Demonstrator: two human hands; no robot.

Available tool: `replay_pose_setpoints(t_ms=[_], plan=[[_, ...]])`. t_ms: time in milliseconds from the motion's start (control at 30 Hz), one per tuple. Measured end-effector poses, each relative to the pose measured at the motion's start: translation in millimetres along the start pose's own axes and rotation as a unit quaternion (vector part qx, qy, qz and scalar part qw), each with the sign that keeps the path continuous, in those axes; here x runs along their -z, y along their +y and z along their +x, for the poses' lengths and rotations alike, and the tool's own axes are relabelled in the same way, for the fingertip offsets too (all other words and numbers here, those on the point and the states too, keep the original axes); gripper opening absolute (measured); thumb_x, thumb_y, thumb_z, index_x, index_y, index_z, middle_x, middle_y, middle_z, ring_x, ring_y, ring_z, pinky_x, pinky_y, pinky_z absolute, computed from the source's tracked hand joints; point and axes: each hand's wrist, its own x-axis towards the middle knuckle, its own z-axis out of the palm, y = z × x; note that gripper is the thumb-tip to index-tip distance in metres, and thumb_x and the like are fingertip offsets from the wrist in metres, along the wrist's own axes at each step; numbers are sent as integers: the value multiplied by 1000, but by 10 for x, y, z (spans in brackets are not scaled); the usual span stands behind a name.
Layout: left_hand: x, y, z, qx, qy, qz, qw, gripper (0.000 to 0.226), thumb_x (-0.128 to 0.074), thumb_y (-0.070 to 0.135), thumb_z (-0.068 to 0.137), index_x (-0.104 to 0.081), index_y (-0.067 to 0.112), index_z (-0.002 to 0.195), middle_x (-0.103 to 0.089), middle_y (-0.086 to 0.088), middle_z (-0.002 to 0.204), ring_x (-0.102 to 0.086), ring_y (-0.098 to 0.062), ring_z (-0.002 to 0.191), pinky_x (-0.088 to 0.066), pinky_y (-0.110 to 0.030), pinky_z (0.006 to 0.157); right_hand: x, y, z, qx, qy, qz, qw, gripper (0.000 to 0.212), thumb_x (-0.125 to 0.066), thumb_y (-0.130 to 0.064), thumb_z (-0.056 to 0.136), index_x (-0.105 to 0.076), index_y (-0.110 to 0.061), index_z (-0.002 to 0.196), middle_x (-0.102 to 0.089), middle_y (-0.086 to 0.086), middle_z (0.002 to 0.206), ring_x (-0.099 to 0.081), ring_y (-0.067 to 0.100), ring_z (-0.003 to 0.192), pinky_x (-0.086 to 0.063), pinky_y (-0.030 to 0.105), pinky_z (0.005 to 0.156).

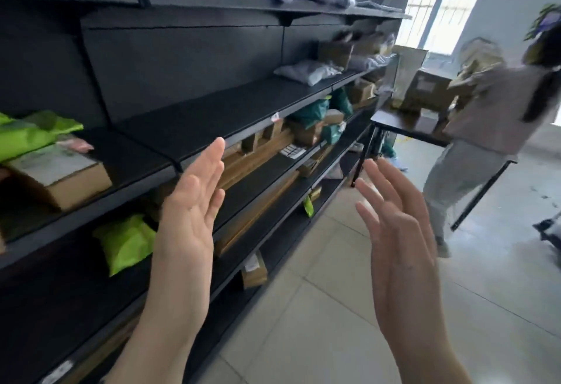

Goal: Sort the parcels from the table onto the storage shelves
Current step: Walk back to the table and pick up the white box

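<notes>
While green parcels (33, 134) and a cardboard box (65, 181) sit on the dark storage shelves (194, 119) at left, left hand (189, 210) and right hand (397, 231) are raised, fingers spread, both empty. Far right, worktop (406, 124) carries boxes (428, 92) beside another person (482, 128).

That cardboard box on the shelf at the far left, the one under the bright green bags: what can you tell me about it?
The cardboard box is plain brown and rectangular, lying flat with a corner jutting toward the front edge of the dark shelf. A large pale label, too blurred to read, covers most of its top. It looks closed and undamaged. Lime-green plastic mailer bags lie against its far side, overlapping the top. Its left end runs out of view. Neither hand touches it.
</notes>
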Motion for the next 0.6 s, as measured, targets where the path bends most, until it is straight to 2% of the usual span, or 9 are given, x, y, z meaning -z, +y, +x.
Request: replay_pose_setpoints(t_ms=[133,233,300,400,600], plan=[[-727,-411,425,32,-35,15,999,45,-30,36,88,-63,43,119,-65,23,136,-55,7,129,-34,-31,116,563,130,451,-34,69,-29,997,43,-55,-27,87,-70,-48,122,-70,-20,136,-68,5,122,-45,46,115],[-1194,-783,742,41,-84,19,995,45,-30,37,91,-61,45,123,-67,25,133,-55,7,129,-34,-31,116,912,254,770,-33,97,-35,994,44,-58,-28,87,-69,-47,125,-73,-17,132,-70,8,119,-47,43,109],[-1479,-1060,958,40,-114,16,993,47,-28,37,94,-59,44,129,-67,23,134,-54,5,131,-32,-35,116,1128,354,1033,-25,123,-29,992,46,-62,-29,84,-68,-44,127,-75,-14,130,-72,10,117,-49,40,104],[-1913,-1480,1335,52,-138,1,989,47,-27,37,97,-59,43,131,-67,21,135,-54,3,132,-31,-38,117,1434,519,1517,-4,147,-23,989,45,-56,-23,88,-66,-38,130,-76,-8,130,-73,15,116,-50,39,100],[-2854,-2199,2305,72,-188,-24,979,47,-25,35,98,-58,44,131,-68,22,133,-54,5,131,-29,-37,118,1906,813,2752,41,169,-37,984,42,-53,-22,90,-67,-42,125,-74,-3,134,-71,20,120,-48,41,104]])
